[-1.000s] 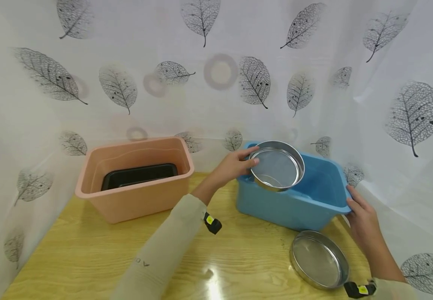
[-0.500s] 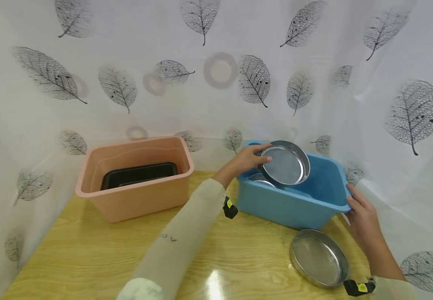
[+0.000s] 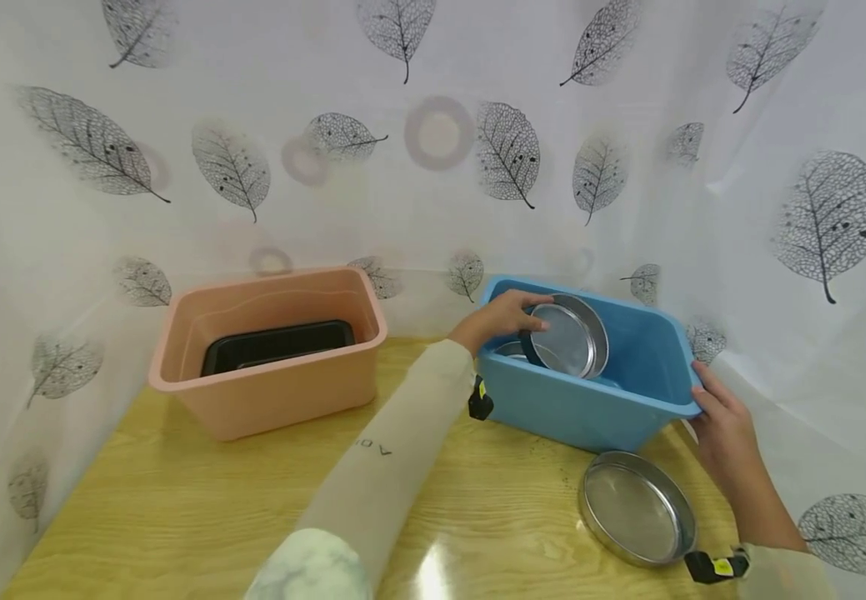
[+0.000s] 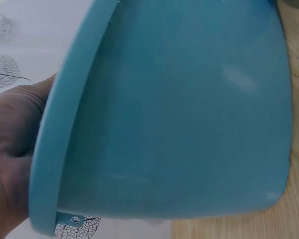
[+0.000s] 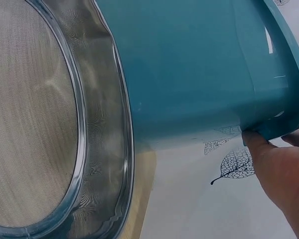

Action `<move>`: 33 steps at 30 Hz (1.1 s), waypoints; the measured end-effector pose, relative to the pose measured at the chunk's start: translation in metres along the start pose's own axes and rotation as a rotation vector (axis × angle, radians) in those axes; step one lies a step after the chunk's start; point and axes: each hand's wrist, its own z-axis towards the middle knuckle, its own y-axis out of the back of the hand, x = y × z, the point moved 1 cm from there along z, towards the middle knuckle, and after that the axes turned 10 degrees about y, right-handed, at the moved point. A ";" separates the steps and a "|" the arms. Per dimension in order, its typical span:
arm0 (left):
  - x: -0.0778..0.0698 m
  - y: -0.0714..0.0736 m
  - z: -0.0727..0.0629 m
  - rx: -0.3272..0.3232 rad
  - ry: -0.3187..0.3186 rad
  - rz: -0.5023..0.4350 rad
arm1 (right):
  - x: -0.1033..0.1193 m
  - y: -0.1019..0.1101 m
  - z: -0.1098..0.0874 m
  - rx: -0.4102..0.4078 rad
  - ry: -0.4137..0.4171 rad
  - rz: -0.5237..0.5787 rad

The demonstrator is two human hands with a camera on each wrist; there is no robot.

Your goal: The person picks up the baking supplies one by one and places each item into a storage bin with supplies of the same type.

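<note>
A round metal sieve [image 3: 563, 340] with a fine mesh hangs tilted inside the blue bin [image 3: 568, 410]. My left hand [image 3: 503, 318] pinches its left rim, thumb and fingers on either side. Beneath it, part of another metal ring [image 3: 513, 348] shows in the bin. In the left wrist view the bin's rim hides the fingers of that hand [image 4: 12, 149]. My right hand [image 3: 725, 433] grips the bin's right rim; its thumb presses under the lip in the right wrist view. A second sieve [image 3: 637, 510] lies on the table in front of the bin, large in the right wrist view.
To the left stands a pink bin [image 3: 275, 398] with a black tray [image 3: 278, 346] inside. Both bins rest on a wood-grain table [image 3: 200, 508]. A white curtain [image 3: 342, 208] printed with leaves hangs behind and at both sides.
My left hand has moved right and down, lowering the sieve from above the blue bin's rim to inside it. My right hand has kept its grip on the bin.
</note>
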 end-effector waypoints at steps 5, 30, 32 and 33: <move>0.002 -0.007 0.007 -0.010 0.016 0.102 | -0.002 -0.001 0.000 -0.005 -0.001 -0.001; 0.008 -0.021 0.022 -0.085 0.112 0.141 | 0.004 -0.004 0.000 -0.021 -0.029 -0.053; 0.008 -0.019 0.022 -0.081 0.083 0.107 | 0.004 -0.004 0.000 -0.021 -0.027 -0.050; 0.007 -0.018 0.021 -0.079 0.068 0.093 | 0.004 -0.004 0.000 -0.018 -0.026 -0.050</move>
